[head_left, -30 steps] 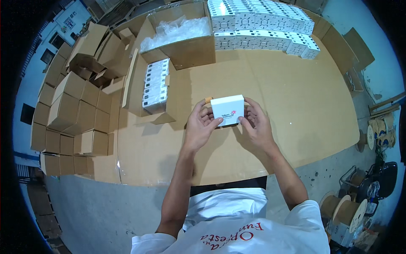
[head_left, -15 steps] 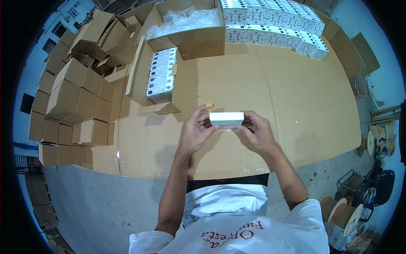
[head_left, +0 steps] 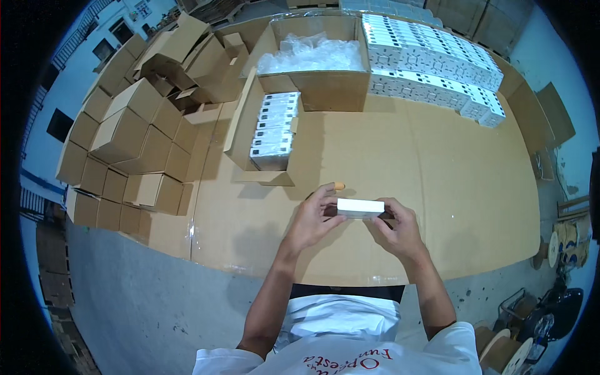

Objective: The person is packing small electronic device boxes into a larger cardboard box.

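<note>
A small white box (head_left: 360,207) is held between both hands above the cardboard-covered table (head_left: 450,187), edge-on to the camera. My left hand (head_left: 312,219) grips its left end, and my right hand (head_left: 397,231) grips its right end. An orange finger cot (head_left: 339,185) shows on a left fingertip. Beyond the hands, an open carton (head_left: 250,134) lies on its side with a row of white boxes (head_left: 274,128) inside.
A large open carton of clear plastic bags (head_left: 312,53) stands at the back. Rows of white boxes (head_left: 431,62) stretch along the back right. Several empty brown cartons (head_left: 134,134) are piled at the left. Cable spools (head_left: 562,240) stand on the floor at the right.
The white box has been tipped from face-up to edge-on and brought nearer to me. My head has shifted, so the cartons sit lower in view.
</note>
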